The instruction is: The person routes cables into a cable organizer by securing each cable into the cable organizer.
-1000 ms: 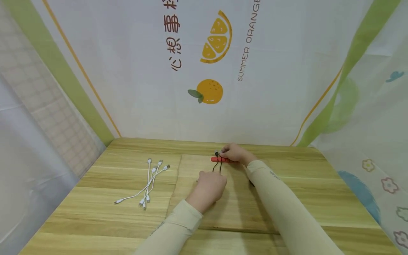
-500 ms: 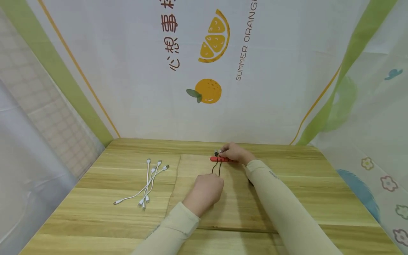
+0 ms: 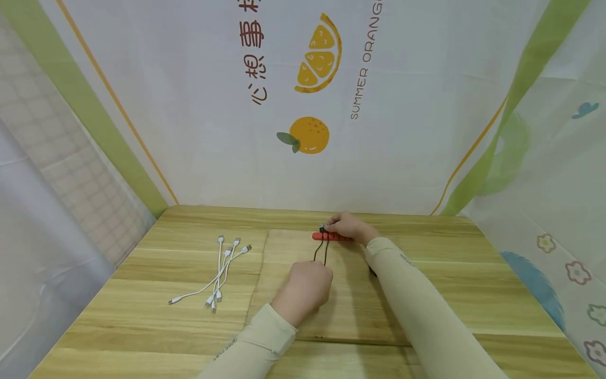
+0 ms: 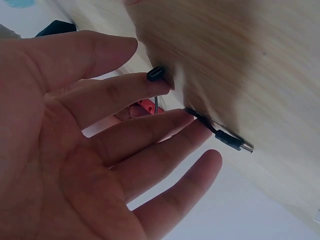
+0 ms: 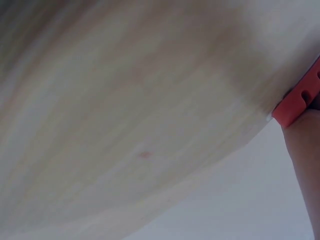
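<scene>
A red notched cable holder [image 3: 316,236] lies at the far side of the wooden board, with two thin black cables [image 3: 325,255] running across it toward me. My right hand [image 3: 347,226] covers the holder's right part and pinches one cable at its plug; the other black plug [image 3: 322,228] stands beside the fingertips. In the right wrist view, the red holder [image 5: 295,102] shows its notches beside a bit of that hand. My left hand [image 4: 115,130] has its fingers extended, touching the cables' near ends. One round-tipped connector [image 4: 229,140] and one oval connector [image 4: 155,74] stick out there.
Several short white USB cables [image 3: 219,279] lie crossed in a loose pile on the table left of the board. The thin wooden board [image 3: 284,247] sits on the wooden table [image 3: 142,316]. A printed curtain [image 3: 397,158] hangs behind the table's far edge.
My left hand has come slightly back toward me, showing more of the black cables. The right hand has stayed at the holder, and its plug is now more hidden by the fingers.
</scene>
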Demonstrator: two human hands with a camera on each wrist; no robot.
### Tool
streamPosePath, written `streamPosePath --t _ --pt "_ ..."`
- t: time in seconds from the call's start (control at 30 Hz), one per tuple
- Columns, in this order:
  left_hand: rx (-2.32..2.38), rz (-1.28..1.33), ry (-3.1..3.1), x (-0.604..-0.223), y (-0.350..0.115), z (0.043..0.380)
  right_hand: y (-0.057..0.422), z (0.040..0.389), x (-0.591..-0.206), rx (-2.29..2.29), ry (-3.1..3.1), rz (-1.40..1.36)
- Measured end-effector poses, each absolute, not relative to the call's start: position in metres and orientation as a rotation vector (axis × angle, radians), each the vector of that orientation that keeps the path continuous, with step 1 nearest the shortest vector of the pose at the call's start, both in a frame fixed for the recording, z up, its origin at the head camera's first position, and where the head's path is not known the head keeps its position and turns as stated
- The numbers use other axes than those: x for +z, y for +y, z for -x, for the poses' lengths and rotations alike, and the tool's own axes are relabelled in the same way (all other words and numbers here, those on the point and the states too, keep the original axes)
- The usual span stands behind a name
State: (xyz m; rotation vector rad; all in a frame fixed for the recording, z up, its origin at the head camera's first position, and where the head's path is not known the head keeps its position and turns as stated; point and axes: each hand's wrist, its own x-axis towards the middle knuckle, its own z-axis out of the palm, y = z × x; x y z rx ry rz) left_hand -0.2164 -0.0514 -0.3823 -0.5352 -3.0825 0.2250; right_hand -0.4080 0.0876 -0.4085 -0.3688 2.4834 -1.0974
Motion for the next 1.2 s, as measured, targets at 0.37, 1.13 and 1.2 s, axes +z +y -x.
streamPosePath --t 0.37,1.13,1.2 --pt "0.204 0.580 -3.126 -0.378 -0.051 0.210 0.089 0.406 -0.406 -1.088 2.486 0.365" --pt "-0.085 0.401 -3.161 -0.362 -0.096 0.202 0.023 0.371 -0.362 -0.627 2.687 0.553" --pt "-0.177 0.388 -3.159 -0.363 -0.104 0.199 0.012 0.365 -0.366 -0.604 2.694 0.604"
